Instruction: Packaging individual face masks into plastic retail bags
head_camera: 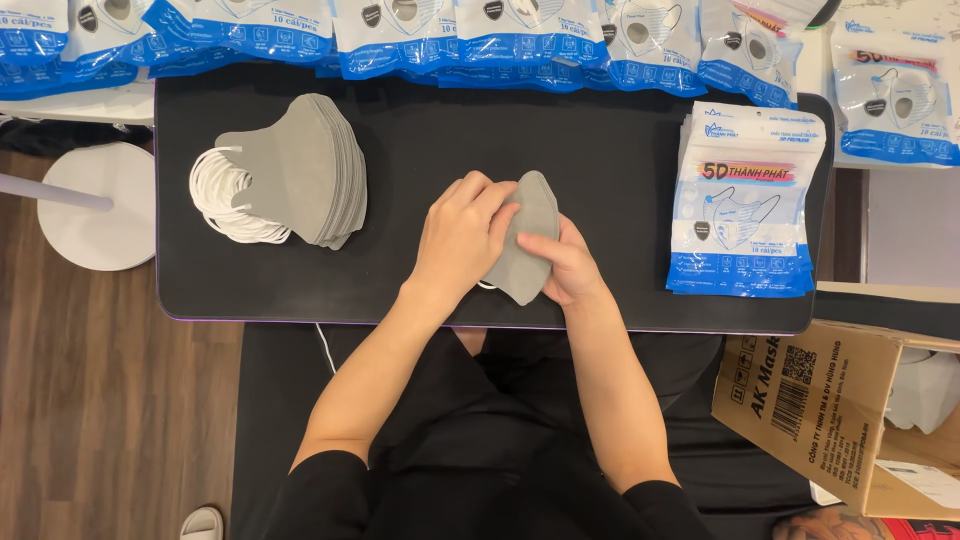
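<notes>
Two bare hands meet near the front edge of the black desk mat [420, 290], roughly mid-width. Left hand [462, 238] curls over a small stack of grey masks [523, 240], fingers bent and pressed on the top left side. Right hand [567, 265] pinches the same stack from the right, thumb on top, other fingers under and hidden. Masks soft, matte, non-woven look, curved leaf-like outline with a centre fold; a bit of white ear loop shows at the lower edge. Mat surface smooth, matte, rounded corners.

Toward the mat's left edge lies a bigger fanned pile of grey masks [300, 170], white elastic loops [222, 195] bunched on its left. At the right edge, a stack of glossy flat plastic pouches [745, 205], white and blue. More such pouches [480, 40] overlap along the back edge. Brown cardboard box [810, 405] off the front-right corner.
</notes>
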